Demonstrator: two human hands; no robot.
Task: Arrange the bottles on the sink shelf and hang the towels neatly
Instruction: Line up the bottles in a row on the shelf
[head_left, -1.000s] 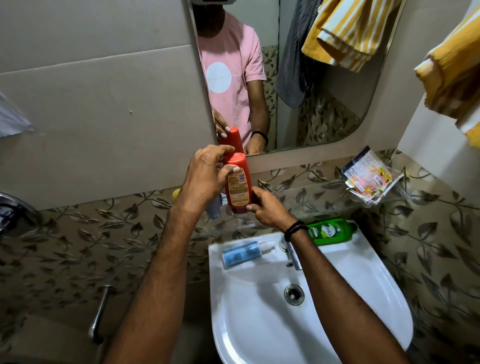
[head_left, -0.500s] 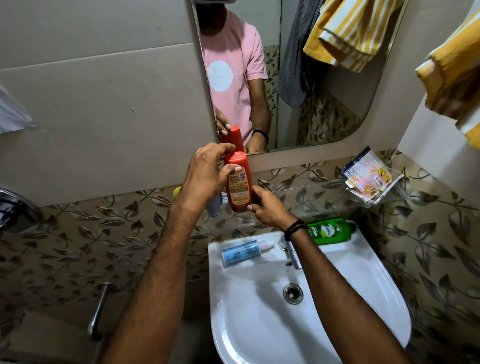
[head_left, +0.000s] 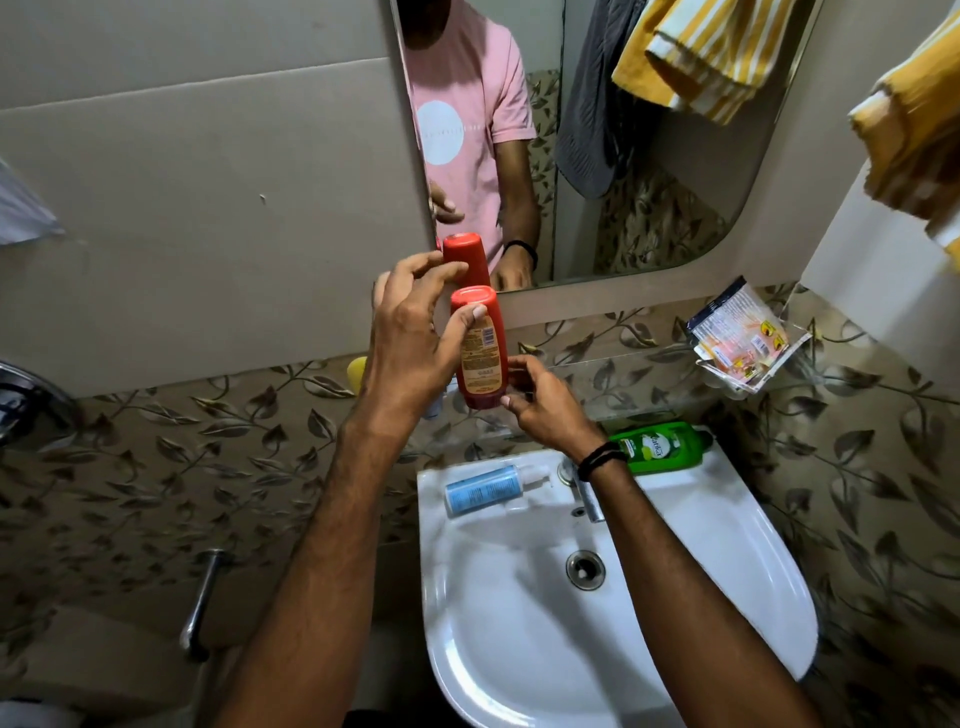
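Two hands met at one red bottle (head_left: 480, 358) in the head view. It was upright at the glass shelf (head_left: 623, 364) below the mirror (head_left: 649, 208), label toward the camera; whether it rested on the shelf could not be told. The left hand (head_left: 410, 343) was released, fingers spread, only the thumb touching near the bottle's top. The right hand (head_left: 545, 410) grasped the bottle's lower end. A blue bottle (head_left: 483, 489) lay on the sink (head_left: 727, 571) rim left of the tap (head_left: 589, 493), a green bottle (head_left: 660, 447) right of it. A yellow striped towel (head_left: 914, 130) hung bunched at upper right.
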